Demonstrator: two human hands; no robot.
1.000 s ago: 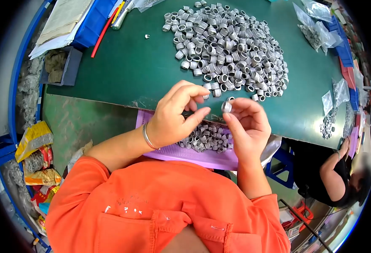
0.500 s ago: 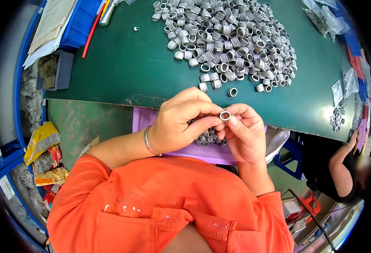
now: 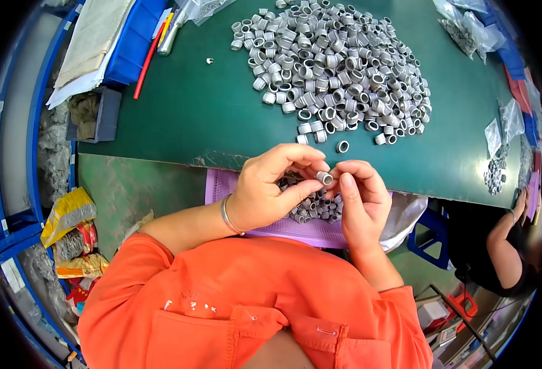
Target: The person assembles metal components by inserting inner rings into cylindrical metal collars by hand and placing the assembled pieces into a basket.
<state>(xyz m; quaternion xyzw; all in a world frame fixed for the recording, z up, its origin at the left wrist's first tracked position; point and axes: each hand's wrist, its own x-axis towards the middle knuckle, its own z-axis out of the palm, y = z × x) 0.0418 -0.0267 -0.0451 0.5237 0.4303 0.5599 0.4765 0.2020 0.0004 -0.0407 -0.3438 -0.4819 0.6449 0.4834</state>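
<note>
My left hand (image 3: 269, 183), with a bangle at its wrist, pinches a short grey metal ring (image 3: 324, 178) between thumb and fingertips. The ring is tilted and its round opening shows. Close at its right side is my right hand (image 3: 364, 206), thumb and forefinger apart, fingertips beside the ring. Below both hands sits a purple plastic basket (image 3: 295, 232) holding more grey metal rings (image 3: 315, 208); my left hand hides part of it. Beyond the hands, a large heap of similar rings (image 3: 338, 67) covers the middle of the green table (image 3: 178, 117), with one loose ring (image 3: 343, 147) near the front.
A blue bin (image 3: 136, 43) with papers, a red stick (image 3: 146, 67) and a grey box (image 3: 106, 117) stand at the left. Plastic bags (image 3: 483, 34) and a small pile of parts (image 3: 495, 175) lie at the right. Another person (image 3: 505, 252) sits by the table's right end.
Both hands have come slightly lower in view. My right fingers have parted from the metal ring, which now rests in my left fingers and is turned differently. The whole view has shifted a little.
</note>
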